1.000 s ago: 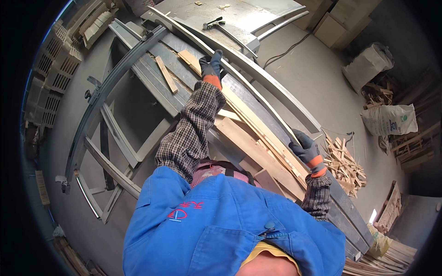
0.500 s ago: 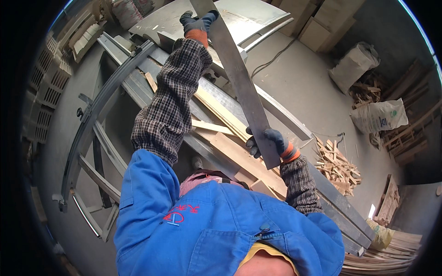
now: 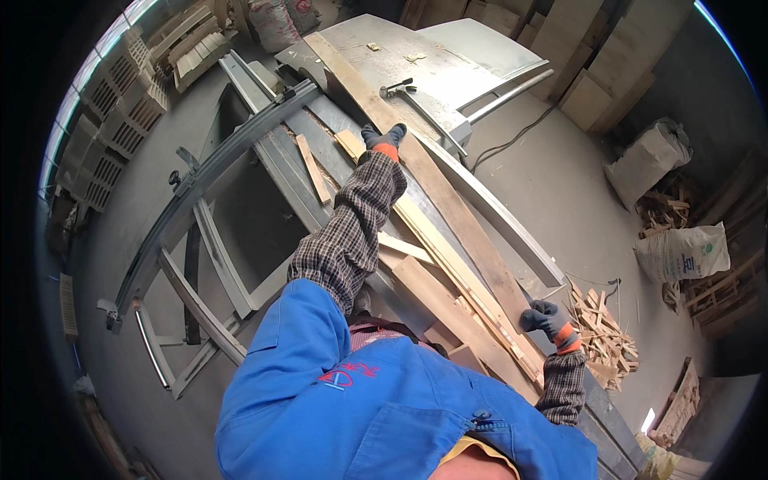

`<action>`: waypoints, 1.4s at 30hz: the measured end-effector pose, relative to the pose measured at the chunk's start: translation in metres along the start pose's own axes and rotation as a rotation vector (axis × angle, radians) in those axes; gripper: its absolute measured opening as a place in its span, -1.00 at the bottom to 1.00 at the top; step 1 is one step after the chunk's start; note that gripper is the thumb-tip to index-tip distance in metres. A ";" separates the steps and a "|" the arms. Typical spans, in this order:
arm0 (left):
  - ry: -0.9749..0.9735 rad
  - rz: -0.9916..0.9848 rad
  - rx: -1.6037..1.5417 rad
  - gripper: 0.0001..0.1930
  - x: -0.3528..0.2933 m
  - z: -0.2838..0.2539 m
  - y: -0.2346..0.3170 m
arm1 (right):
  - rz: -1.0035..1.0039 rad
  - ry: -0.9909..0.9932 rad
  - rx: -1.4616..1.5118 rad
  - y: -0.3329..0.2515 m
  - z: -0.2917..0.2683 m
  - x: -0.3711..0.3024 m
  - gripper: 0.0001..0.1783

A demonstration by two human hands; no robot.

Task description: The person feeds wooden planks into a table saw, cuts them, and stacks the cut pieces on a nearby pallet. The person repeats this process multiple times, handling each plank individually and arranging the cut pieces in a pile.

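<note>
A long wooden board (image 3: 442, 190) lies slanting along the saw table, from far left to near right. My left hand (image 3: 385, 141), in a dark glove with an orange cuff, is at the board's left edge about a third of the way from its far end. Its thumb lies over the edge, with the other fingers partly hidden. Close to the near end, my right hand (image 3: 549, 323), gloved the same way, has its fingers curled at the right edge. Lighter narrow wood strips (image 3: 448, 264) and a wider plank (image 3: 448, 312) lie between the board and my body.
A sliding metal frame (image 3: 216, 172) extends to the left. The pale saw table top (image 3: 360, 48) bears a black-handled clamp (image 3: 396, 86). On the right floor are a pile of wood offcuts (image 3: 604, 336) and white sacks (image 3: 684, 252). Slatted crates (image 3: 120, 104) stand far left.
The board, held raised and tilted before, has come down onto the saw table. Both hands have moved right and nearer with it, and the view has shifted.
</note>
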State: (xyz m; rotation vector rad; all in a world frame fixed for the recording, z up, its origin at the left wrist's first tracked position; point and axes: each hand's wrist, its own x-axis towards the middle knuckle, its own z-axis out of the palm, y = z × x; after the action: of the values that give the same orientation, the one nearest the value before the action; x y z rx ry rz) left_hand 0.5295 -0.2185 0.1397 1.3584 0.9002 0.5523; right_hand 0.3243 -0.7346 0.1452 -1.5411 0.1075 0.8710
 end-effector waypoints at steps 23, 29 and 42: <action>-0.220 0.498 -0.594 -0.51 0.008 -0.044 0.181 | -0.454 0.528 0.136 -0.017 0.005 0.064 -0.49; -0.214 1.048 -0.316 -0.59 -0.042 -0.083 0.281 | -0.447 0.619 0.215 -0.049 0.008 0.038 -0.57; -0.330 1.772 0.232 -0.79 -0.163 0.029 0.166 | -0.805 0.678 0.537 -0.063 -0.069 -0.090 -0.47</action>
State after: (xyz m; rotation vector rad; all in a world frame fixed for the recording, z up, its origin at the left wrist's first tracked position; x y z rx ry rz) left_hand 0.4863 -0.3374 0.3376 2.1503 -0.7934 1.4606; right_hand 0.3263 -0.8214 0.2419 -1.1450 0.1741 -0.3209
